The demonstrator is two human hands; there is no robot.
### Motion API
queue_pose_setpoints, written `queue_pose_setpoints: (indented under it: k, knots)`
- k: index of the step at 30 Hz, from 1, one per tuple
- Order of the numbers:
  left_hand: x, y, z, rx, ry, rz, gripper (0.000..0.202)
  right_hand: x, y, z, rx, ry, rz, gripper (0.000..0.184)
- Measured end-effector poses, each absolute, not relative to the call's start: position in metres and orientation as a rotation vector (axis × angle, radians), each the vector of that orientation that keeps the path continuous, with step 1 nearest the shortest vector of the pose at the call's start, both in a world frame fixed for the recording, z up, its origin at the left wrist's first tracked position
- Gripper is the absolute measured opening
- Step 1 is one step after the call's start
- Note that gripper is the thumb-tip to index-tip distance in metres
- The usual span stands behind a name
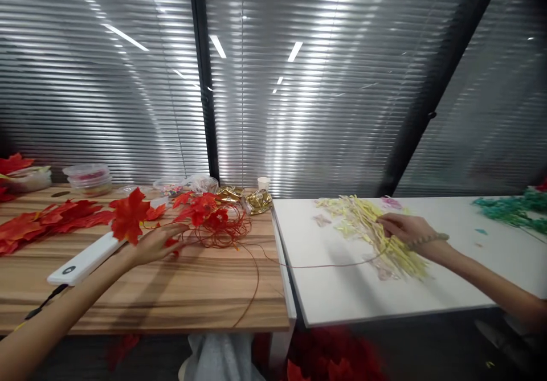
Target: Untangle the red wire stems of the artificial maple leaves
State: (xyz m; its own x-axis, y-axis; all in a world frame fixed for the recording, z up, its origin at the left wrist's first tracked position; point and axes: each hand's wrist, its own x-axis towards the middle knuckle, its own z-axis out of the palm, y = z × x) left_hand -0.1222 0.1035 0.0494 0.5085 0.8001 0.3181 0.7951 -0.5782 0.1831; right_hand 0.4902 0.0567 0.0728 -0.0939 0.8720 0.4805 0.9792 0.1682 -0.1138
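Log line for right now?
left hand: by red leaves | right hand: at yellow strips | thin cord: crosses onto white table

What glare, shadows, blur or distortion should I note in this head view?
Head view: bright streaks on the blinds; soft shadows on the wooden table and white table; the yellow strips by the right hand look smeared; the red pile below is dim and blurred; window bars slant unequally, probably wide-lens distortion.
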Motion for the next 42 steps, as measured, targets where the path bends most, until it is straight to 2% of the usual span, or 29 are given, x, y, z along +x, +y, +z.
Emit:
queue_pose_setpoints:
  k: [2,5,7,9,13,19,24,29,34,42]
  knots:
    - [-0.129,0.089,0.049,2.979,1.340,0.286,0.037,0.487,0.058,0.058,-1.795,-2.156,-0.360,0.027]
    - [-0.150,0.067,0.039,3.258,1.109,0.122,0.039,0.470,0.060,0.043,-1.831,-2.291,-0.447,0.027]
    - [-0.168,0.058,0.030,3.355,1.148,0.193,0.039,0.452,0.063,0.036,-1.836,-2.362,-0.488,0.029]
    - [-0.182,0.054,0.022,3.347,1.387,0.345,0.035,0.428,0.067,0.032,-1.825,-2.415,-0.503,0.028]
    - [-0.182,0.058,0.007,3.061,1.829,0.581,0.049,0.371,0.073,0.021,-1.726,-2.525,-0.434,0.023]
    - [-0.123,0.072,-0.008,2.917,1.586,0.509,0.038,0.286,0.066,0.005,-1.252,-2.755,-0.455,0.019]
    - [-0.090,0.095,-0.032,2.555,1.650,0.797,0.039,0.250,0.054,-0.007,-0.967,-2.866,-0.413,0.016]
    - [-0.103,0.103,-0.044,2.242,1.695,1.105,0.039,0.238,0.042,-0.026,-0.932,-2.773,-0.276,0.012]
    - [-0.107,0.094,-0.030,2.080,1.669,1.111,0.031,0.217,0.052,-0.043,-0.902,-2.561,-0.162,0.012]
    - [-0.109,0.079,-0.023,1.591,2.061,1.251,0.045,0.201,0.080,-0.056,-0.885,-2.275,0.180,0.016]
